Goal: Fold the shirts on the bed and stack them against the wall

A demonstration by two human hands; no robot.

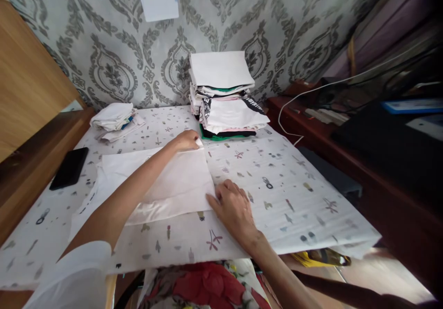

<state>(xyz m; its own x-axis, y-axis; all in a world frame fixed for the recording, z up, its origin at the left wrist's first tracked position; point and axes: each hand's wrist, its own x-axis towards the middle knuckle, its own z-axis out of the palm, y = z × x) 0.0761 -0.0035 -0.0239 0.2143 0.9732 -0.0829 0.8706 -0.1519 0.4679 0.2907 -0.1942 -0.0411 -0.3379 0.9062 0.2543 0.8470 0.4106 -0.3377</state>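
Observation:
A white garment (180, 182) lies spread on the patterned tablecloth, its long side running left to right. Small dark print shows near its left end, which my left forearm partly covers. My left hand (188, 141) pinches the far right corner of the garment, with a bit of fabric standing up at the fingertips. At the near right corner rests my right hand (237, 210), palm down with thumb apart from the slightly bent fingers. Its thumb touches the garment's edge, and nothing shows in its grasp.
Folded clothes form a tall stack (221, 71) and a lower pile (235, 115) at the back. A small pile of white cloths (116, 117) sits at the left, near a black phone (69, 168). A white cable (282, 115) hangs by the dark furniture on the right.

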